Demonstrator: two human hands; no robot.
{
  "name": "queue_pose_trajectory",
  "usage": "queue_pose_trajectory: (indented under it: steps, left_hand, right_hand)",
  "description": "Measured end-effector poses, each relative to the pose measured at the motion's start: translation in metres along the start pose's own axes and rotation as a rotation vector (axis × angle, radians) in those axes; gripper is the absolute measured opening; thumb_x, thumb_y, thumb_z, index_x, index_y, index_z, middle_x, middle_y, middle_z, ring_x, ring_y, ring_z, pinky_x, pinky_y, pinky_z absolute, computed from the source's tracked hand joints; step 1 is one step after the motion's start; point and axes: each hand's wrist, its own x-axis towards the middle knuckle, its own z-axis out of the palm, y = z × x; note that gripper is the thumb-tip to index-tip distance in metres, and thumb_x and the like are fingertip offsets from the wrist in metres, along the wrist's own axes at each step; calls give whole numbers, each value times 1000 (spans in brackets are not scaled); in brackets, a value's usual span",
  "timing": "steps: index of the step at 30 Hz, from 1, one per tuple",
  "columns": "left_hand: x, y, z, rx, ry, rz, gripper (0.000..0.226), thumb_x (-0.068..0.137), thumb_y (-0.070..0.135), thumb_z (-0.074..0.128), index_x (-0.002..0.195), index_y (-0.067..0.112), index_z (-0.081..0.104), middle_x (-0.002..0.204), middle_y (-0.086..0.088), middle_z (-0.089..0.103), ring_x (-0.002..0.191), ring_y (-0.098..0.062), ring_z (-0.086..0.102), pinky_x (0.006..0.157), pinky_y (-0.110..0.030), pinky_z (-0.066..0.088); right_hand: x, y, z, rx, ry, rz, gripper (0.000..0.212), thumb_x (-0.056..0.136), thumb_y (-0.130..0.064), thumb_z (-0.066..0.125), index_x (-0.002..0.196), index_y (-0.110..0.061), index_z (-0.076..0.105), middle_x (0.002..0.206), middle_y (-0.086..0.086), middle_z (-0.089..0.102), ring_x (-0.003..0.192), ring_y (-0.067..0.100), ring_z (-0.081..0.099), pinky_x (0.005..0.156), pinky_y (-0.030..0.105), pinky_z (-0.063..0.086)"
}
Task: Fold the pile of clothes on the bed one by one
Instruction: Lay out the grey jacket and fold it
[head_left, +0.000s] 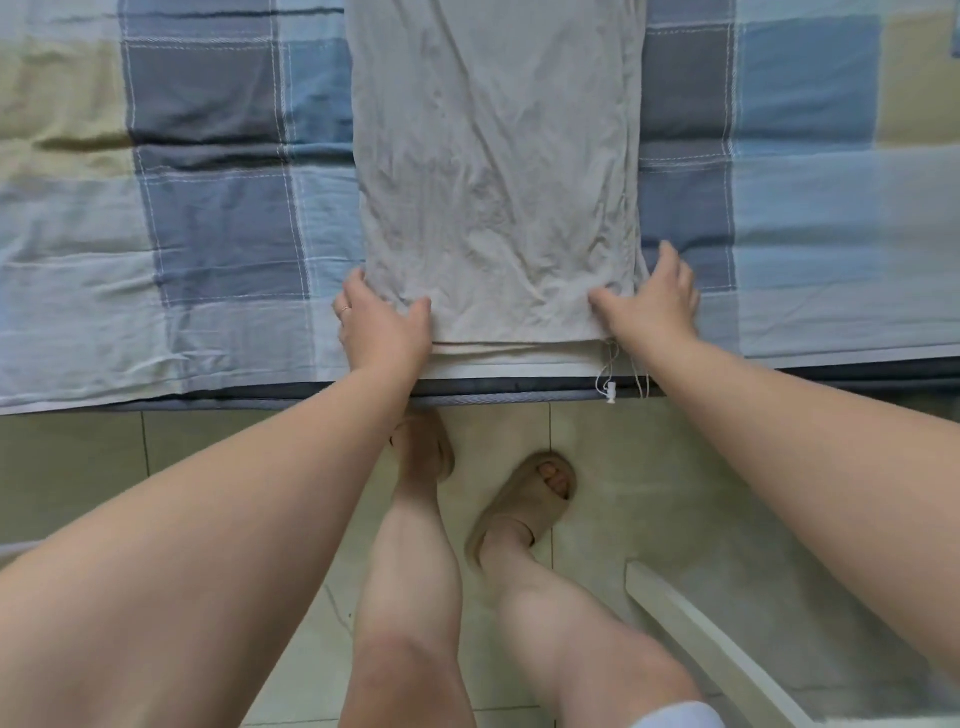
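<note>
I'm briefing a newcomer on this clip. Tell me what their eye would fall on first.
A long, creased beige garment lies flat up the middle of the blue checked bedsheet, its near end at the bed's edge. The left hand and right hand rest on its two near corners, thumbs on the cloth. A white drawstring dangles off the edge by the right wrist.
</note>
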Motion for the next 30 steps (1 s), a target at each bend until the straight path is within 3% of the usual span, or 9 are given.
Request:
queue_pose_trajectory:
  steps: [2, 5, 8, 10, 12, 16, 21, 25, 30]
  left_hand:
    - [6, 1, 4, -134, 3, -117, 69, 88, 29, 70, 144, 15, 34, 142, -8, 48, 120, -26, 53, 97, -28, 39]
    - [9, -5, 6, -307, -40, -300, 45, 89, 27, 71, 126, 13, 49, 113, -5, 60, 103, -27, 59, 89, -30, 46]
    - [9, -16, 1, -400, -125, -355, 23, 90, 29, 72, 97, 16, 54, 95, -1, 61, 104, -29, 63, 101, -40, 52]
    - [1, -18, -10, -431, -169, -379, 22, 91, 30, 72, 86, 18, 54, 93, 0, 60, 93, -24, 63, 96, -40, 55]
    - [-15, -13, -27, -438, -206, -416, 21, 92, 30, 72, 88, 20, 54, 95, -2, 59, 77, -17, 58, 77, -31, 56]
    - [-64, 7, -76, -442, -293, -493, 22, 94, 31, 70, 106, 19, 57, 95, -3, 60, 63, -11, 57, 49, -20, 49]
    - [-148, 33, -139, -483, -354, -575, 24, 96, 27, 68, 116, 19, 59, 83, 1, 62, 65, -11, 58, 58, -27, 46]
    - [-209, 39, -184, -454, -429, -686, 10, 96, 26, 65, 99, 20, 58, 72, 1, 57, 59, -11, 53, 53, -24, 43]
    - [-240, 55, -219, -470, -454, -724, 9, 95, 25, 60, 99, 18, 56, 70, 0, 53, 59, -11, 50, 52, -23, 39]
  right_hand:
    - [9, -2, 0, 119, 8, 65, 94, 82, -40, 75, 156, -16, 21, 157, 9, 31, 140, 30, 36, 117, 43, 30]
    - [13, -2, -3, 349, -106, 163, 64, 84, -25, 79, 136, -10, 45, 127, 7, 57, 105, 24, 60, 96, 38, 51]
    - [4, 2, -5, 443, -285, 246, 35, 88, -14, 75, 119, -6, 62, 105, 10, 70, 84, 23, 68, 83, 41, 59]
    - [-9, 4, -11, 515, -327, 285, 28, 92, -12, 71, 118, -8, 62, 105, 10, 71, 86, 24, 68, 83, 42, 59]
    - [-29, 4, -25, 596, -348, 329, 23, 95, -11, 67, 117, -10, 59, 110, 12, 69, 91, 27, 68, 74, 41, 61]
    - [-87, -4, -68, 656, -328, 337, 26, 97, -10, 63, 122, -5, 57, 97, 12, 66, 70, 23, 64, 43, 24, 54]
    - [-173, -10, -136, 641, -324, 277, 23, 96, -7, 64, 118, -7, 59, 90, 7, 66, 68, 19, 66, 50, 23, 56]
    - [-230, -3, -174, 590, -333, 314, 25, 92, -8, 69, 116, -1, 61, 95, 11, 69, 79, 27, 69, 84, 43, 60]
    - [-262, -17, -206, 620, -366, 354, 24, 92, -2, 68, 113, 5, 58, 101, 15, 69, 71, 27, 69, 68, 33, 60]
